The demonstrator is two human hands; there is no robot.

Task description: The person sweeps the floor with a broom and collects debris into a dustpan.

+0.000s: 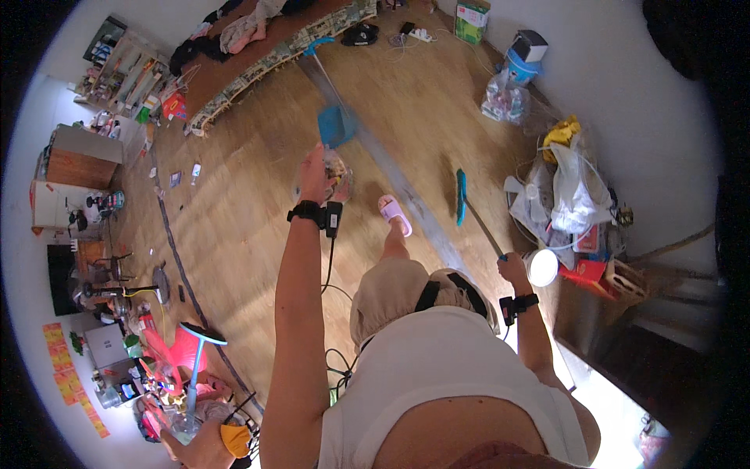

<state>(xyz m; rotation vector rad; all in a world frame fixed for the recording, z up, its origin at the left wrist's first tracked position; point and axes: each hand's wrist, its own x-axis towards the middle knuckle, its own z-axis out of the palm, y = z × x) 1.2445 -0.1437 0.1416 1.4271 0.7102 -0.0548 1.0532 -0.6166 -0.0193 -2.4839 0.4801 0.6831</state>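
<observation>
My left hand (313, 177) is closed on a clear plastic container (337, 177), held out in front of me above the floor. Inside it are brownish and yellow bits too small to name. My right hand (512, 270) grips the thin handle of a broom (461, 197), whose teal head is down at the floor on my right. Ahead of the container lies a blue long-handled dustpan (336, 126), its handle pointing away toward the bed. One foot in a pink slipper (395, 216) stands between the container and the broom.
A white round bucket (541, 267) stands beside my right hand. Plastic bags (578, 191) and boxes line the right wall, with a blue bin (522, 67) farther back. A low bed (273, 59) is far left. A blue-handled floor squeegee (200, 338) leans among clutter at left.
</observation>
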